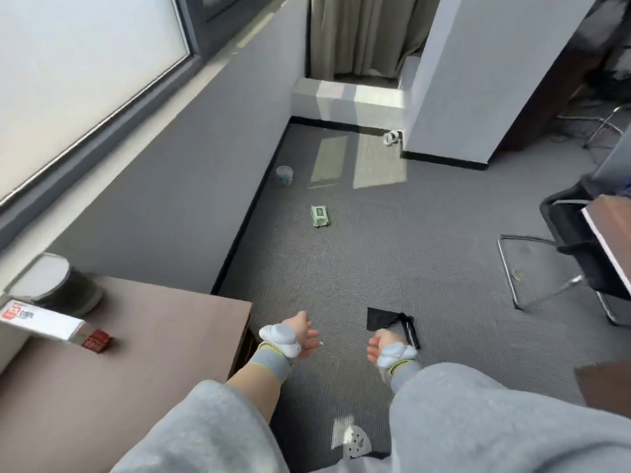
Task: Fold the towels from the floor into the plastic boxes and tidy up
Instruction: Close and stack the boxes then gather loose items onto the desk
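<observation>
My left hand (305,336) and my right hand (377,344) are stretched out side by side above the grey carpet, fingers apart, holding nothing. Both wrists carry grey bands with white pads. A black cloth or bag (380,318) lies flat on the carpet just beyond my right hand, with a dark strip beside it. No towel and no plastic box is in view.
A green wipes pack (320,216) and a small round tub (284,175) lie on the carpet farther off. A brown table (164,336) at the left holds a white box, a small red box and a dark pot. A chair (563,254) stands at the right.
</observation>
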